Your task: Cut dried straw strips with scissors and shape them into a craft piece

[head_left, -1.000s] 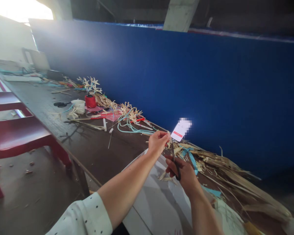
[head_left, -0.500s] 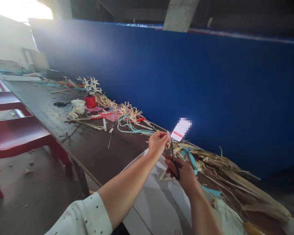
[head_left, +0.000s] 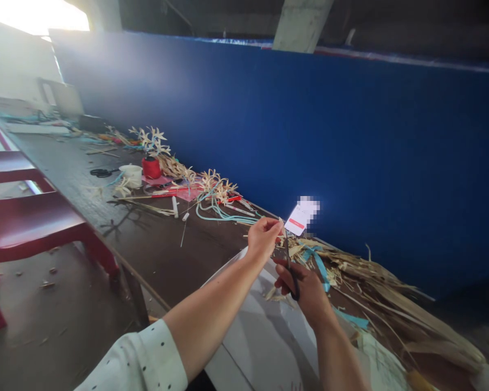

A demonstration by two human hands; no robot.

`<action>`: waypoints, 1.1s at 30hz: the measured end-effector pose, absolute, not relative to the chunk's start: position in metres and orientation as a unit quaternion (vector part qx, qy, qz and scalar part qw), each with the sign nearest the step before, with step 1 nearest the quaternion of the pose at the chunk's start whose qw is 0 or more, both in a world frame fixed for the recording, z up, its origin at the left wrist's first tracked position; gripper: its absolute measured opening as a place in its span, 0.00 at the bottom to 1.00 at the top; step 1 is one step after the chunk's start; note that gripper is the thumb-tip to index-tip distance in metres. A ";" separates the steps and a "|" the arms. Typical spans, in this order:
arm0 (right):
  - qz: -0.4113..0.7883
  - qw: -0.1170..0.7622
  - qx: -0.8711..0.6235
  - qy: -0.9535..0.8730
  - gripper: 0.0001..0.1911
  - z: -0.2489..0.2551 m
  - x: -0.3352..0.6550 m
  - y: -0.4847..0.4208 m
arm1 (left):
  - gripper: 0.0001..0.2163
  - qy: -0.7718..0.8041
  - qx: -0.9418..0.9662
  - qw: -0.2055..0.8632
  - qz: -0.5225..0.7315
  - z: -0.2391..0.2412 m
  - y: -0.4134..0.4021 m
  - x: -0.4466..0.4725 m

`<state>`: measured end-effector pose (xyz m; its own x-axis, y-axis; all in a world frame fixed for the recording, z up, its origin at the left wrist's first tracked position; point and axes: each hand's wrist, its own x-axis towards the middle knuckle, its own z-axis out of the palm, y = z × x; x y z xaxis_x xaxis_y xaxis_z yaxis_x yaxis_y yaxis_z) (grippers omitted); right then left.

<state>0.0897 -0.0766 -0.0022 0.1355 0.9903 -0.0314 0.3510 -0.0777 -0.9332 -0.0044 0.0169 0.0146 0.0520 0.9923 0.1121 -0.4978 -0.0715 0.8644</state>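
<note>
My left hand [head_left: 263, 236] is closed in a pinch on a small pale piece, too small to make out fully, that shows at the fingertips. My right hand [head_left: 303, 285] grips black-handled scissors [head_left: 288, 260], whose blades point up and away, their tips close to the left fingertips. Behind the hands a lit phone [head_left: 298, 219] leans near the blue wall. Dried husk strips [head_left: 358, 266] and a turquoise ribbon [head_left: 321, 267] lie to the right. A white board or sheet [head_left: 264, 326] sits below both forearms.
Turquoise cord [head_left: 224, 217], pale husk flowers [head_left: 218, 184], a red thread spool [head_left: 150, 167], a white cup [head_left: 131, 175] and another pair of scissors [head_left: 101, 172] lie along the dark table [head_left: 167, 271]. A red plastic chair [head_left: 32, 217] stands at left; a blue wall [head_left: 309, 125] runs behind.
Almost nothing differs; both hands and the scissors keep nearly the same place, with only a slight shift of the view.
</note>
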 end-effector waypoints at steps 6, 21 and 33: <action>0.378 0.425 -0.618 -0.543 0.27 -0.003 0.091 -0.077 | 0.10 0.314 0.402 0.597 0.620 0.015 0.016 -0.005; 0.372 0.412 -0.627 -0.546 0.24 -0.003 0.092 -0.076 | 0.07 0.308 0.386 0.608 0.621 0.015 0.016 -0.005; 0.353 0.445 -0.625 -0.535 0.23 -0.007 0.092 -0.074 | 0.06 0.310 0.363 0.624 0.619 0.017 0.015 -0.003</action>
